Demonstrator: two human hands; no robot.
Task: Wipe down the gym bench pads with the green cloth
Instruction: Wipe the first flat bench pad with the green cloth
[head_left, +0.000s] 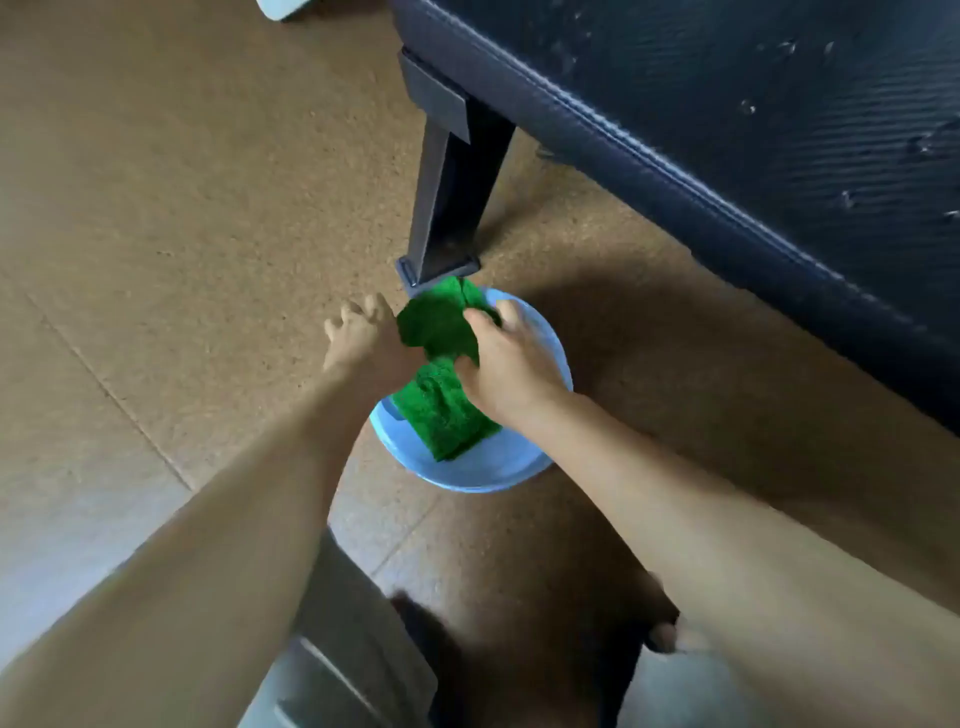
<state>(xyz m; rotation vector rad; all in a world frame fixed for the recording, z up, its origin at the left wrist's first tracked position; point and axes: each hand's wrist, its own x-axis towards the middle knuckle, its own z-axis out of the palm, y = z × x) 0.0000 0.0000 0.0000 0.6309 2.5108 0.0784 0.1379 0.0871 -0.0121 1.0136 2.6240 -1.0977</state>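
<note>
- A person is looking down at their two bare forearms, which are reaching from the bottom of the frame toward a round, pale blue plastic basin (511, 470) that is sitting on a tan, speckled cork-like floor (182, 182) at the centre of the frame.
- A bright green terry cloth (439, 376) is hanging bunched over the basin, its long axis running from the basin's upper rim down toward its lower middle, with the lower end lying inside the basin.
- The left hand (361, 338) is sitting at the cloth's left edge, fingers curled inward; whether it is actually gripping the cloth or only touching it cannot be told, because the contact is hidden.
- The right hand (506, 358) is closing on the right side of the cloth, thumb and fingers pinching the fabric near its narrow middle.
- The cloth is lying between the two hands, so both are equally near it; the look is of wringing or gathering it over the basin.
- A dark navy, ribbed vinyl bench pad (753, 114) is filling the upper right of the frame, up and to the right of the hands, with pale specks showing on its surface.
- A black metal bench leg (447, 197) is coming down to the floor just above the basin's upper rim.
- Judging from this, wiping is not yet under way; the cloth will need lifting up and rightward to the pad.
</note>
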